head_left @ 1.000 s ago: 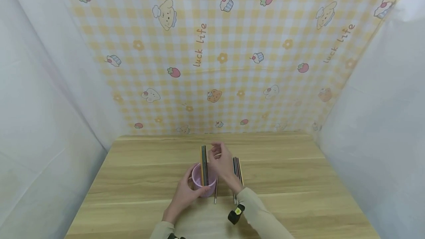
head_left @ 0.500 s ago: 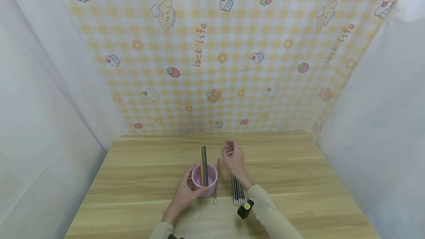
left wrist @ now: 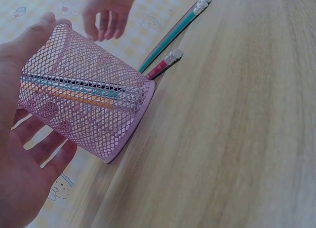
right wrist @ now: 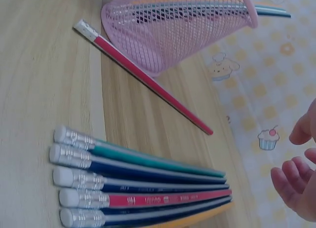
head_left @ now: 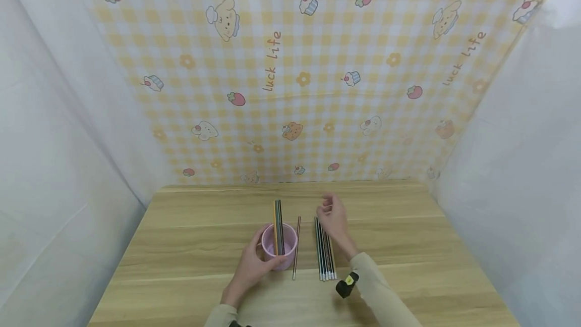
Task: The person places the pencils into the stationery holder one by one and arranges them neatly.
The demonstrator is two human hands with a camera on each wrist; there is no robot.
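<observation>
My left hand [head_left: 251, 262] holds a pink mesh pencil cup [left wrist: 86, 55] that stands upright on the table, thumb near its rim and fingers around its side. Several pencils [head_left: 277, 213], yellow, green and dark, lean together inside it. A single red pencil [right wrist: 153, 85] with a white eraser lies just right of the cup. Farther right lies a row of pencils [right wrist: 148, 201], green, dark blue, red and yellow, erasers toward me. Over the far end of that row hovers my right hand [head_left: 334, 216], fingers loosely bent, holding nothing.
The wooden table [head_left: 204, 236] meets a yellow checked cloth [head_left: 290, 115] with cartoon prints at its back edge. White sheets [head_left: 513, 175] hang on both sides. A black band with a small device [head_left: 347, 285] sits on the right wrist.
My right hand has moved right, from beside the cup past the red pencil to above the pencil row, uncovering more of both. The left hand and cup stay in place.
</observation>
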